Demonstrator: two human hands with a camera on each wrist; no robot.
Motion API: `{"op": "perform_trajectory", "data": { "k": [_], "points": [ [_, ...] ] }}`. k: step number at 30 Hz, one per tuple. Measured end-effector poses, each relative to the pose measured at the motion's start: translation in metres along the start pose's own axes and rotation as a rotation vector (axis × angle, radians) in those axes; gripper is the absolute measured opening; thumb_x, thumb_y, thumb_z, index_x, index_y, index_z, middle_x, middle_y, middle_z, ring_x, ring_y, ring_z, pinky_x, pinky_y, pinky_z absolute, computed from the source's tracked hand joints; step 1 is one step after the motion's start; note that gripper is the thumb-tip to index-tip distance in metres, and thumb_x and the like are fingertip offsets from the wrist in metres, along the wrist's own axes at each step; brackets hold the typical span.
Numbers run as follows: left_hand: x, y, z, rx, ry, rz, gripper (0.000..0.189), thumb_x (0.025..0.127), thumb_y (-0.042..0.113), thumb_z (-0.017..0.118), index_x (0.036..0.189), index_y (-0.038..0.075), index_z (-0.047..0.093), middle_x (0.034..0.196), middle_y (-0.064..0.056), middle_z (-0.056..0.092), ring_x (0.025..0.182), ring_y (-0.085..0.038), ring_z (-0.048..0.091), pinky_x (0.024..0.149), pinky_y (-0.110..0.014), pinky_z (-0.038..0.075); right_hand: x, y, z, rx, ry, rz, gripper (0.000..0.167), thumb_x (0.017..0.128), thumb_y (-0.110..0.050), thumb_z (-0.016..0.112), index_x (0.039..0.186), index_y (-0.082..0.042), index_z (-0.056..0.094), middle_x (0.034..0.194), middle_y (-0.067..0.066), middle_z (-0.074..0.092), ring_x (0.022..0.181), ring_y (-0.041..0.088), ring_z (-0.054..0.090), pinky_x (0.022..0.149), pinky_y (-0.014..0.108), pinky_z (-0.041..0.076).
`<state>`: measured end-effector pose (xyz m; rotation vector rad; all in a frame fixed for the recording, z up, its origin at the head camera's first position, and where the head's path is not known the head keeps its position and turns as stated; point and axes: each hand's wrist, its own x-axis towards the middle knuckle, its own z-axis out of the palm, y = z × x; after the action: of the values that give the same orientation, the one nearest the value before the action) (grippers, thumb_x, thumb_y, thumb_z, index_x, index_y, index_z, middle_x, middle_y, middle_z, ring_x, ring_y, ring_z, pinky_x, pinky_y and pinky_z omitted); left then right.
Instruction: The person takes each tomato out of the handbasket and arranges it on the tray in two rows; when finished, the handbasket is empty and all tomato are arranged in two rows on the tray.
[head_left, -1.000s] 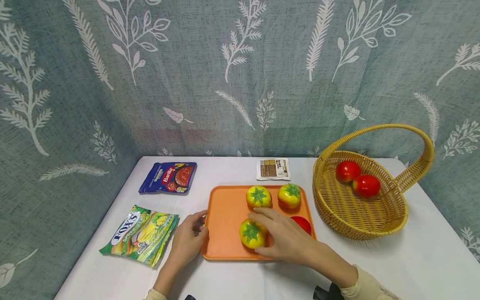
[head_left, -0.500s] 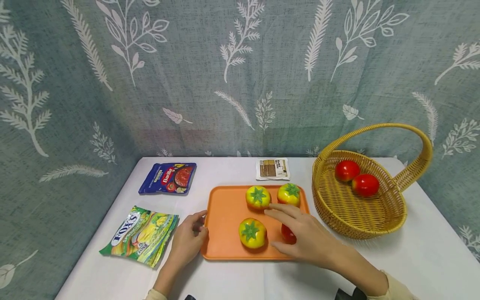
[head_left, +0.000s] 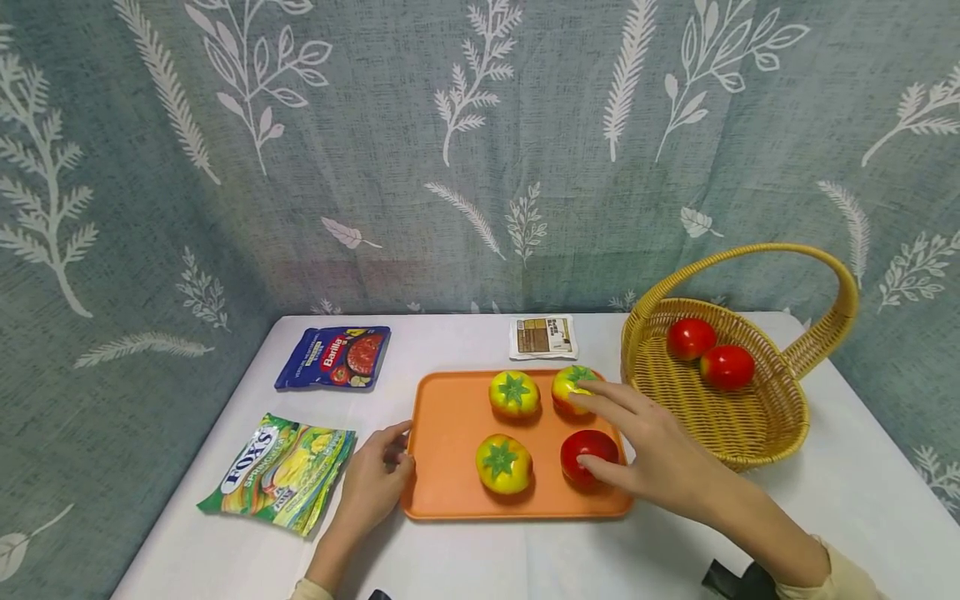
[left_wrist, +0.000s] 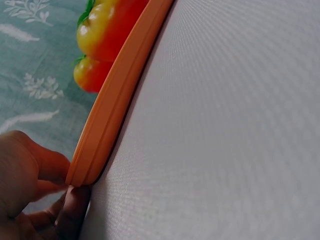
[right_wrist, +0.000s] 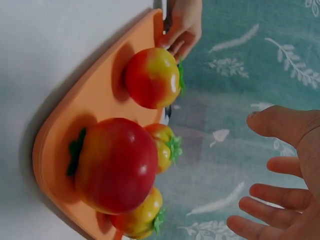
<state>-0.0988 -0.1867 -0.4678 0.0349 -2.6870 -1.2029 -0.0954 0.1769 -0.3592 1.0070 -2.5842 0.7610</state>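
An orange tray (head_left: 442, 450) bears several toy tomatoes. Its left edge is pinched by my left hand (head_left: 375, 471), thumb and fingers at the rim (left_wrist: 82, 177) in the left wrist view. Over the tray's right side, my right hand (head_left: 652, 442) is spread with nothing in it. Below and left of it lies a red tomato (head_left: 588, 442), its green leaves turned down; the thumb overlaps it in the head view. A gap separates hand and red tomato (right_wrist: 120, 165) in the right wrist view. Three yellow tomatoes lie stem up: front (head_left: 504, 479), back left (head_left: 515, 400), back right (head_left: 564, 393).
A wicker basket (head_left: 712, 433) with a tall handle stands right of the tray, two red tomatoes (head_left: 708, 354) inside. On the left lie green snack bags (head_left: 281, 475) and a blue Barilla pouch (head_left: 333, 358). A small white-and-brown packet (head_left: 543, 337) lies behind the tray.
My right hand has let go of the front yellow tomato and moved right, past the red tomato, which is now uncovered. The left hand stays at the tray's edge.
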Motion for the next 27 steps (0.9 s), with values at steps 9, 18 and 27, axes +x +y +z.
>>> {"op": "perform_trajectory", "data": {
  "k": [9, 18, 27],
  "points": [
    [0.0, -0.001, 0.001, -0.005, -0.006, -0.002, 0.051, 0.08, -0.003, 0.064, 0.131, 0.005, 0.064, 0.103, -0.007, 0.065, 0.084, -0.014, 0.062, 0.075, -0.03, 0.055, -0.006, 0.012, -0.012, -0.077, 0.059, -0.02, 0.07, 0.071, -0.024, 0.09, 0.134, -0.009, 0.062, 0.139, 0.011, 0.056, 0.122, 0.032, 0.056, 0.091, 0.052, 0.052],
    [0.0, 0.0, 0.0, -0.008, -0.009, -0.005, 0.051, 0.081, -0.003, 0.064, 0.131, 0.005, 0.064, 0.103, -0.006, 0.065, 0.083, -0.013, 0.061, 0.074, -0.028, 0.054, -0.012, 0.03, -0.028, -0.127, 0.142, -0.008, 0.068, 0.069, -0.019, 0.089, 0.13, -0.006, 0.064, 0.133, 0.01, 0.06, 0.119, 0.029, 0.058, 0.088, 0.049, 0.054],
    [-0.001, 0.0, 0.0, -0.005, -0.011, -0.006, 0.05, 0.081, -0.004, 0.064, 0.131, 0.004, 0.064, 0.103, -0.007, 0.064, 0.083, -0.013, 0.062, 0.075, -0.029, 0.055, -0.021, 0.048, -0.037, -0.154, 0.186, 0.054, 0.069, 0.067, -0.017, 0.09, 0.13, -0.008, 0.064, 0.131, 0.008, 0.061, 0.118, 0.028, 0.059, 0.086, 0.049, 0.053]
  ]
}}
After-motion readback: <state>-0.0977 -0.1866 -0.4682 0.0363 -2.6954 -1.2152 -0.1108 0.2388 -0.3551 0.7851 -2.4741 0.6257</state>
